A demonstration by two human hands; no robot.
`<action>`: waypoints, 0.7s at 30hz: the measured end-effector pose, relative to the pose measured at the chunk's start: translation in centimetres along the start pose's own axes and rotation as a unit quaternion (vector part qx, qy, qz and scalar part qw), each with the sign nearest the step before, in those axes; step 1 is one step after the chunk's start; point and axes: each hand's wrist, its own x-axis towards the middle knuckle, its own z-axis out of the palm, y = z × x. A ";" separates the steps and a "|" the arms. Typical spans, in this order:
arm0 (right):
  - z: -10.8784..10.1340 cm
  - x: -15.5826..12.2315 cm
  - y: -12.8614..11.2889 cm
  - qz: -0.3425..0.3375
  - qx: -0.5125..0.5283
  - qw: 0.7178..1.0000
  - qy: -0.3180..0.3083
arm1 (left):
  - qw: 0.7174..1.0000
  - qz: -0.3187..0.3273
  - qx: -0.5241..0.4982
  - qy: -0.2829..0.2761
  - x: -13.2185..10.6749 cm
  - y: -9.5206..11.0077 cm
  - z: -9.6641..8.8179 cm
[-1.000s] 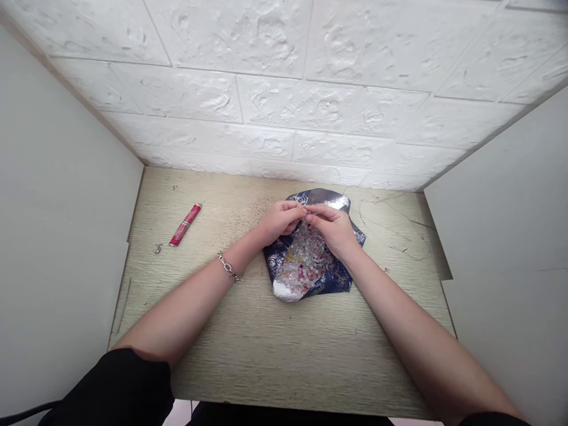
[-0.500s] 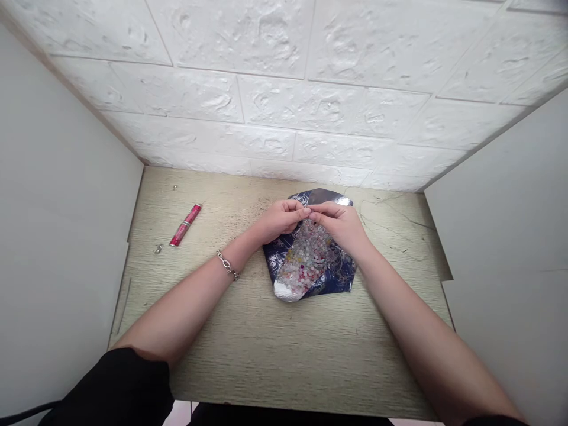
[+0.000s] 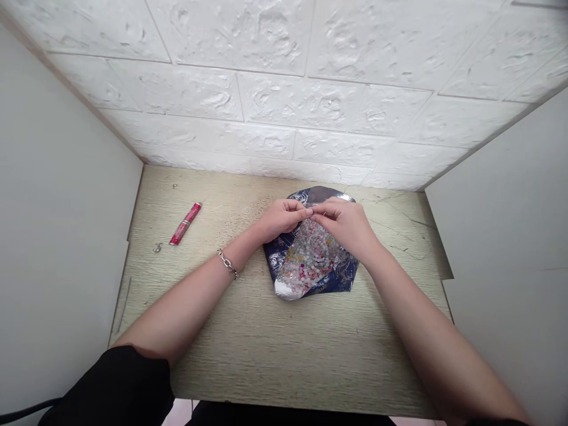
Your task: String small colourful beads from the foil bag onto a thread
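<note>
My left hand (image 3: 286, 218) is closed in a pinch, its thumb and forefinger tips together above the beads. Against those fingertips, my right hand (image 3: 344, 223) pinches too, and what lies between the fingers is too small to make out. Under both hands many small beads (image 3: 310, 254), clear, white, pink, red and yellow, rest on a dark blue patterned sheet (image 3: 341, 281) with a shiny silver lining. A silver chain bracelet (image 3: 228, 264) circles my left wrist.
A red tube-shaped item (image 3: 185, 223) lies on the wooden tabletop (image 3: 266, 349) to the left, with small shiny bits (image 3: 158, 248) near it. Thin thread (image 3: 412, 222) straggles at the right. A white brick-pattern wall (image 3: 275, 100) stands behind, pale panels at both sides.
My right hand has shifted slightly to the right, its fingertips still near the left ones. More of the beads shows beneath it. My left hand has barely moved.
</note>
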 end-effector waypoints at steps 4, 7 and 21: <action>0.0 0.0 0.1 -0.014 -0.025 1.000 -0.001 | 1.000 -0.001 -0.001 0.008 0.0 0.0 0.0; 0.0 -0.1 0.2 -0.036 -0.055 0.998 0.002 | 1.000 0.000 0.003 0.012 0.0 0.0 0.1; -0.9 0.1 0.2 -0.051 -0.097 0.994 -0.016 | 1.000 -0.007 -0.025 0.003 -0.1 0.0 0.0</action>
